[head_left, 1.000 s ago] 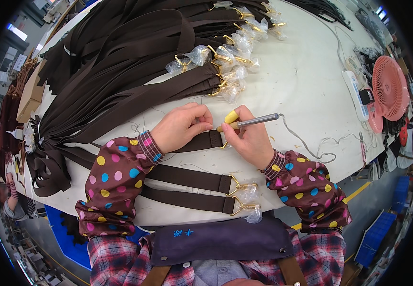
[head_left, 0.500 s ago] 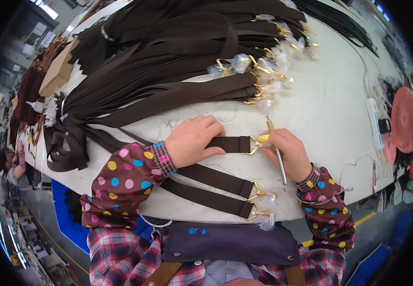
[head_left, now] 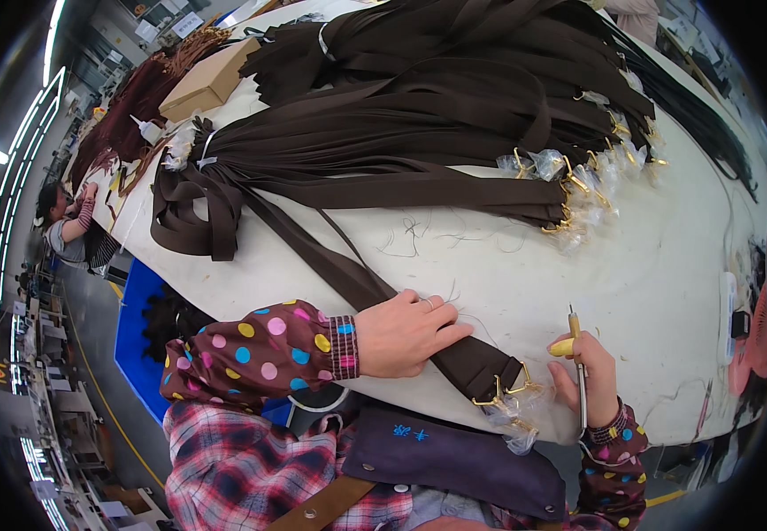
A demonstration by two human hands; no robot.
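Note:
My left hand lies closed over dark brown webbing straps, which overlap in a stack near the table's front edge. Their gold metal hooks sit together at the right end, partly wrapped in clear plastic. To the right of the hooks and apart from them, my right hand grips a slim metal pen-shaped tool. Its thin tip points away from me, and a cord seems to run from its rear end. A yellow finger cot covers one fingertip of that hand.
A large bundle of brown straps, tied at its left end, spreads over the pale table. A cardboard box and a white bottle stand at far left. A pink fan is at right; a co-worker sits at left.
The three straps that lay apart are now gathered into one stack, angled toward me. My right hand and the tool have moved away from the hook. The view has turned.

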